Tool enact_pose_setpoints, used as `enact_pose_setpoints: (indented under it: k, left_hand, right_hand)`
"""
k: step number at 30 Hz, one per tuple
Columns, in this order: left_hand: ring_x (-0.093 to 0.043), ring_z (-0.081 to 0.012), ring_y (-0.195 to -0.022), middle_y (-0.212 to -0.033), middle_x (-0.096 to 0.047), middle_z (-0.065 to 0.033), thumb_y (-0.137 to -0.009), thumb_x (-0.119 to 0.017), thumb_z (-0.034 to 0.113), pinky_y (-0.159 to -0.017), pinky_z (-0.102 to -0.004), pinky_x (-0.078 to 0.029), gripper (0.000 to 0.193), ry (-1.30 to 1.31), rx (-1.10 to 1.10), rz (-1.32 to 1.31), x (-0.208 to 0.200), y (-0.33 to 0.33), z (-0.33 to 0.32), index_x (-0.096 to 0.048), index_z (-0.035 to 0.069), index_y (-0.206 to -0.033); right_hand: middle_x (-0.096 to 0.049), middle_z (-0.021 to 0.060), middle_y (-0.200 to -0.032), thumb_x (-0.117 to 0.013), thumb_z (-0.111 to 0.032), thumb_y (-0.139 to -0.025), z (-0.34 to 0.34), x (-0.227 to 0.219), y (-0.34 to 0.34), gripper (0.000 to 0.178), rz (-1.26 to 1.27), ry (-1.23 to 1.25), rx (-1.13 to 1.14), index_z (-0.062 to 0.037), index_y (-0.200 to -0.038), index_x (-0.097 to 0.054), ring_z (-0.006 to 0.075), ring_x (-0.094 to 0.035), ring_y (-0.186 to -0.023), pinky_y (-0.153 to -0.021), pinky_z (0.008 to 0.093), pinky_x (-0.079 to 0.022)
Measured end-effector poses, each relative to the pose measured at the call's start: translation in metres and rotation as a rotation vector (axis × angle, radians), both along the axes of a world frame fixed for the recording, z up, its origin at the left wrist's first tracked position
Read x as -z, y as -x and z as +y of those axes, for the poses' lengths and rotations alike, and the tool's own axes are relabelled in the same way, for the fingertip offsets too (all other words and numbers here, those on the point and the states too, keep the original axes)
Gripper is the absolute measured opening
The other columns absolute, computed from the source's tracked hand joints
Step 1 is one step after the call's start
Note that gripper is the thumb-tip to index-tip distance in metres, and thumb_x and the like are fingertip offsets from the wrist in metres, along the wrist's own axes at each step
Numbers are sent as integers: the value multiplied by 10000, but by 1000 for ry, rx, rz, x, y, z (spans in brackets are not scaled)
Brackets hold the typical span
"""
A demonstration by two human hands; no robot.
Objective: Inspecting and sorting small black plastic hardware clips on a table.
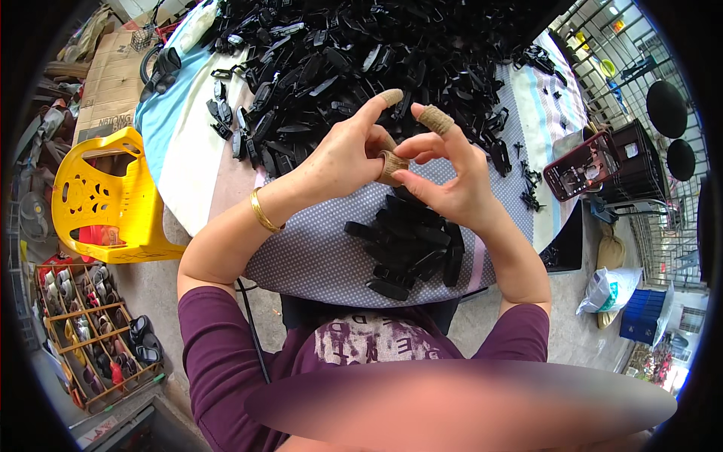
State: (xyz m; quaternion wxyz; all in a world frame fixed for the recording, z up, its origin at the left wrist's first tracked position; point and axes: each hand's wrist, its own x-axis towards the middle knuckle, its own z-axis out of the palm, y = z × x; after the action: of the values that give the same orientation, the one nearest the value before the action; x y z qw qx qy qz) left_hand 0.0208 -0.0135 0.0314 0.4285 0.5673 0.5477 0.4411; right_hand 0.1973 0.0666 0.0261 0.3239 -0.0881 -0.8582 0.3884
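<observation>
Over the near part of the table, my left hand (339,157) has its index finger stretched out, a tan wrap on that fingertip. Another tan finger wrap (393,167) sits around my left thumb. My right hand (458,177) pinches this thumb wrap between its thumb and curled fingers. Its raised index finger carries a tan wrap too. Just below both hands lies a small pile of black plastic parts (407,245), elongated and curved. Beyond them a large heap of similar black parts (331,71) covers the far side of the table.
A patterned cloth (301,252) covers the round table. On its right edge stands a phone (581,166), near small black bits (532,188). At left are a yellow plastic chair (113,196) and a shoe rack (98,339). A black crate (640,162) stands at right.
</observation>
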Motion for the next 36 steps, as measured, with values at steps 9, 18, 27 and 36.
enact_pose_setpoints:
  k: [9, 18, 27, 36]
  left_hand:
    - [-646, -179, -777, -901, -645, -126, -801, -547, -29, -714, -287, -532, 612, -13, 35, -90, 10, 2, 3, -294, -46, -1357]
    - [-641, -154, -717, -860, -624, -96, -862, -539, 102, -587, -232, -516, 371, 233, 84, -473, 12, 3, 1, -445, -75, -1174]
    - [-656, -159, -695, -854, -621, -113, -848, -542, 118, -498, -200, -506, 410, 300, 116, -571, 8, 6, 2, -424, -55, -1200]
    - [-641, -186, -654, -863, -613, -142, -874, -534, 95, -486, -219, -485, 364, 332, 101, -614, 11, 9, 2, -429, -66, -1183]
  right_hand:
    - [-669, 102, -873, -644, 24, -788, 4, 3, 2, 576, 50, -8, 62, -5, -1315, -414, 154, -665, -767, -741, 278, -533]
    - [-665, 108, -900, -610, 44, -810, 4, 12, 7, 485, 139, -188, 93, -3, -1271, -466, 163, -667, -791, -738, 282, -536]
    - [-663, 119, -931, -607, 46, -814, 7, 12, 3, 474, 151, -78, 58, 10, -1262, -460, 166, -673, -810, -738, 275, -536]
    - [-666, 97, -902, -628, 77, -762, 5, 9, 1, 535, 131, -154, 72, 14, -1265, -455, 162, -678, -785, -724, 279, -544]
